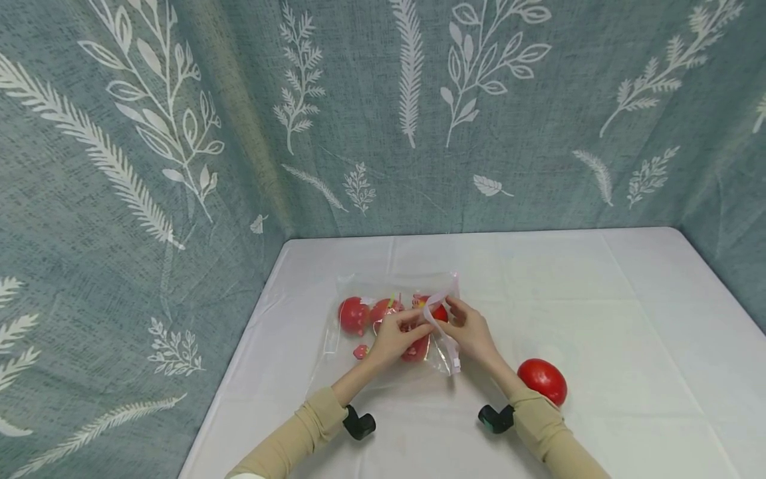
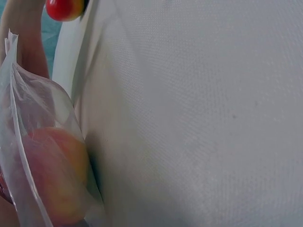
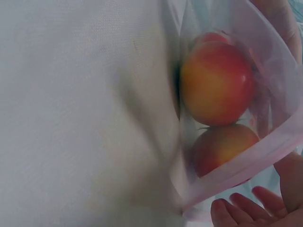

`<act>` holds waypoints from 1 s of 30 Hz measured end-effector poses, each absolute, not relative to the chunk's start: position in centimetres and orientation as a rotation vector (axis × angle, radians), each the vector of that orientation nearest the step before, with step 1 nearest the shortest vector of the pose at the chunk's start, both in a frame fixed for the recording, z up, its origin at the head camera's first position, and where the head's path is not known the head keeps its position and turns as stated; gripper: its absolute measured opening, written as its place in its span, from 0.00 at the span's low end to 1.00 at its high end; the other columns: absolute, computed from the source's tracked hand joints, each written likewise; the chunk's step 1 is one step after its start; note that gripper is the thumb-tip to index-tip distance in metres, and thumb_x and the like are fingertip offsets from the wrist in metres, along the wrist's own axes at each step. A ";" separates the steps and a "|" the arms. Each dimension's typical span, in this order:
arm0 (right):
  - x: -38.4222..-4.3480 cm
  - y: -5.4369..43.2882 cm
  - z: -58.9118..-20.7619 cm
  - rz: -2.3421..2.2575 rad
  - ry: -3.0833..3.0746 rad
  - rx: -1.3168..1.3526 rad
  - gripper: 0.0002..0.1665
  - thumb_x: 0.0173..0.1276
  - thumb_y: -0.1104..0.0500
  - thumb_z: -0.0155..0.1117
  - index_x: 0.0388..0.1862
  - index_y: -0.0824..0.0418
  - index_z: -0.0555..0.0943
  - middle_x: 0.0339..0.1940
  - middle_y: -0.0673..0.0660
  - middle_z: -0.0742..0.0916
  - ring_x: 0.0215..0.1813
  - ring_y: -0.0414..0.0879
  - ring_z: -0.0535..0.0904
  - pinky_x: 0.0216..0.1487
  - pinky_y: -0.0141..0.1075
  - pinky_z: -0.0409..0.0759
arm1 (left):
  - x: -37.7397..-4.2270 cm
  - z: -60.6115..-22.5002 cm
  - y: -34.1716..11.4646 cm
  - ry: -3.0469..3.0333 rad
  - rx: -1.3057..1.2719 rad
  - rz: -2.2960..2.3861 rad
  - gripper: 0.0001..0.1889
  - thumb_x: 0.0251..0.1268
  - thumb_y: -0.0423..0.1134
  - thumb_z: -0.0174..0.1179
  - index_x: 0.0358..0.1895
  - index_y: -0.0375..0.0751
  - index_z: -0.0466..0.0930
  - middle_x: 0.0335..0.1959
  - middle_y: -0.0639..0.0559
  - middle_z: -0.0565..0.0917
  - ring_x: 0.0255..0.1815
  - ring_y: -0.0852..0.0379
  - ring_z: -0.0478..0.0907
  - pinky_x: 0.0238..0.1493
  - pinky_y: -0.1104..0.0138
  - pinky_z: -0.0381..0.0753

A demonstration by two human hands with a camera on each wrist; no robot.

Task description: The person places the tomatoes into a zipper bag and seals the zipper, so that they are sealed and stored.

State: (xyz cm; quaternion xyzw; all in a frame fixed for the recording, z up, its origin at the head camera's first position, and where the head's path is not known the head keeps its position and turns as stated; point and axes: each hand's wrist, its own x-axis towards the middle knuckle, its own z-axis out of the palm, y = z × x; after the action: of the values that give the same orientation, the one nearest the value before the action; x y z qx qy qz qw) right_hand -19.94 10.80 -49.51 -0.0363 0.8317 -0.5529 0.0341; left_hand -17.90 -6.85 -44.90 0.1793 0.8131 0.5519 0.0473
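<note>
A clear zip bag [image 1: 353, 366] with a pinkish closing strip lies on the table, with several red tomatoes [image 1: 354, 315] inside. Through its film the right wrist view shows two red-and-yellow tomatoes [image 3: 218, 82] close together. My left hand [image 1: 395, 339] reaches over the bag and pinches its mouth near the strip. At the opening's other side is my right hand [image 1: 473, 332], its thumb by the strip and its fingers [image 3: 236, 208] loosely bent, apart from the thumb. Beside my right forearm sits a loose red tomato [image 1: 541, 381].
A white cloth covers the table [image 1: 598, 299]. Behind and to the left hangs a blue-green curtain [image 1: 371, 133] with white leaf patterns. Black wrist cameras [image 1: 359, 423] are strapped under both forearms.
</note>
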 end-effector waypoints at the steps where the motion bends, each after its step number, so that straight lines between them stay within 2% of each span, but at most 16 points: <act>1: -19.9 10.8 -49.5 -1.699 2.559 -0.113 0.38 0.63 0.59 0.66 0.69 0.66 0.64 0.70 0.66 0.70 0.69 0.61 0.67 0.63 0.46 0.70 | -18.1 -45.4 -6.9 2.480 0.550 1.688 0.11 0.61 0.34 0.63 0.45 0.32 0.82 0.27 0.38 0.77 0.31 0.65 0.67 0.29 0.77 0.66; 4: -19.9 11.0 -49.4 -1.700 2.560 -0.115 0.39 0.63 0.58 0.67 0.70 0.65 0.64 0.70 0.65 0.70 0.70 0.60 0.67 0.64 0.46 0.70 | -18.8 -46.9 -7.1 2.485 0.548 1.701 0.16 0.61 0.35 0.63 0.51 0.35 0.81 0.28 0.39 0.78 0.32 0.64 0.67 0.29 0.77 0.66; 10: -19.6 11.5 -49.3 -1.711 2.555 -0.125 0.40 0.62 0.56 0.67 0.71 0.63 0.63 0.71 0.64 0.69 0.70 0.59 0.66 0.64 0.46 0.69 | -19.4 -48.2 -7.3 2.485 0.532 1.712 0.17 0.60 0.37 0.64 0.54 0.42 0.81 0.34 0.44 0.82 0.35 0.63 0.68 0.31 0.76 0.68; 15: -19.3 12.0 -48.9 -1.730 2.542 -0.147 0.40 0.62 0.56 0.67 0.70 0.66 0.63 0.70 0.65 0.69 0.70 0.60 0.65 0.66 0.47 0.68 | -19.5 -48.3 -7.3 2.450 0.552 1.743 0.19 0.60 0.36 0.64 0.55 0.39 0.80 0.38 0.41 0.84 0.35 0.64 0.67 0.31 0.77 0.67; 26: -19.0 13.0 -48.0 -1.707 2.583 -0.173 0.39 0.63 0.57 0.66 0.69 0.67 0.64 0.70 0.67 0.70 0.70 0.61 0.65 0.65 0.47 0.68 | -19.5 -48.2 -7.3 2.464 0.536 1.710 0.19 0.60 0.37 0.64 0.55 0.43 0.80 0.40 0.45 0.85 0.37 0.62 0.69 0.34 0.76 0.70; 30: -18.8 13.4 -47.6 -1.693 2.585 -0.167 0.39 0.63 0.56 0.66 0.70 0.66 0.64 0.70 0.66 0.70 0.70 0.61 0.65 0.65 0.47 0.68 | -19.6 -48.3 -7.3 2.470 0.535 1.716 0.18 0.60 0.37 0.64 0.55 0.42 0.81 0.35 0.44 0.83 0.36 0.62 0.68 0.32 0.76 0.69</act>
State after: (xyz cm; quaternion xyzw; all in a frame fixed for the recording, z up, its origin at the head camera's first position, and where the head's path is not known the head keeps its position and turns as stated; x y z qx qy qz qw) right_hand -18.82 13.37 -47.56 -0.0538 0.8350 -0.5470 0.0234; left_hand -19.57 -7.28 -48.34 0.1750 0.8079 0.5611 0.0434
